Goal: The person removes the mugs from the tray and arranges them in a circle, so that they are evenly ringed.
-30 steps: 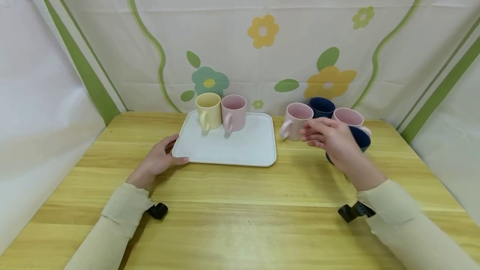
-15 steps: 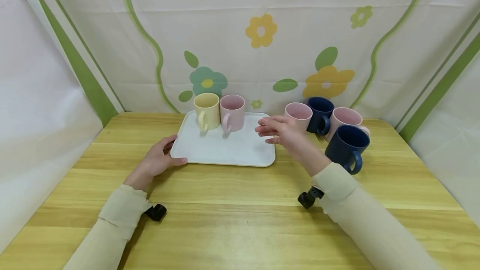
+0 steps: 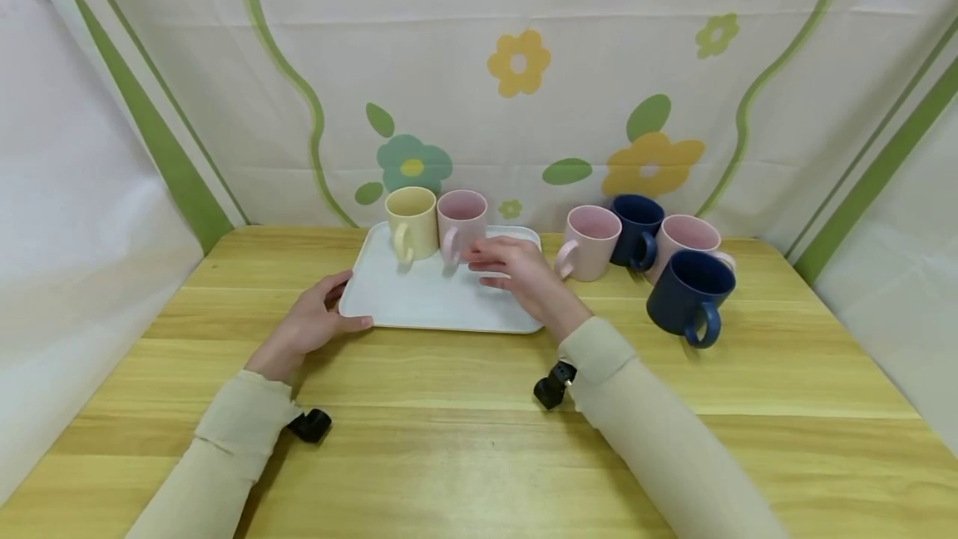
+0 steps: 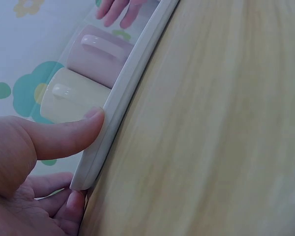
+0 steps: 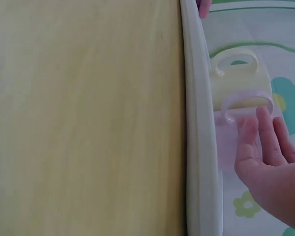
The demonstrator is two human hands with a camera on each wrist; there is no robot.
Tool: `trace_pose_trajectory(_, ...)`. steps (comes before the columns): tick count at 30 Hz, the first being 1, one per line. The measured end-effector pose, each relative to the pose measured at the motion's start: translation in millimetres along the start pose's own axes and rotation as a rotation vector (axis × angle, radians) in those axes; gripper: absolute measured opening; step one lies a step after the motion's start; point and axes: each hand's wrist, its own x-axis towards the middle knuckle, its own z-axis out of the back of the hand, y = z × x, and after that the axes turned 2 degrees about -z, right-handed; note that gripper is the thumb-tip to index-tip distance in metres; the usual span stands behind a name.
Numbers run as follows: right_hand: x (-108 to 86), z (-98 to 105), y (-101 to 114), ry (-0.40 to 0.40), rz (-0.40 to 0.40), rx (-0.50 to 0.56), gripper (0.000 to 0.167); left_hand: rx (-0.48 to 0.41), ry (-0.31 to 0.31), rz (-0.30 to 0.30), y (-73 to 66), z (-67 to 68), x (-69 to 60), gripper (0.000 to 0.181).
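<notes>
Gripping white tray point(image 3: 419, 302) at its 8 o'clock corner: left hand point(image 3: 314, 321).
Tray on table point(image 3: 449, 456); right hand point(image 3: 520, 271), fingers extended, near pink mug point(image 3: 467, 229) at tray's 12; yellow mug point(image 3: 422, 235) at 11.

Low on the right of the frame I see the right hand point(image 5: 270, 172), fingers pointing up by the pink mug point(image 5: 225, 142). I can't tell if they touch it. The yellow mug point(image 5: 236, 88) is just above. The white tray point(image 5: 200, 123) runs top to bottom. The table point(image 5: 88, 118) fills the left side. A flowery cloth point(image 5: 275, 29) is behind the mugs.
</notes>
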Motion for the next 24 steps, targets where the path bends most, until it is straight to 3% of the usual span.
trace_pose_trajectory(9,10.0,-10.7,-1.8,0.045,0.017,-0.110,0.046,0.001,0.001,-0.008,-5.1,-1.1,0.1,0.106)
trace_pose_trajectory(24,14.3,-10.1,-5.6,0.101,-0.006,-0.090,0.054,0.005,0.012,-0.023,-4.9,-4.1,3.0,0.106)
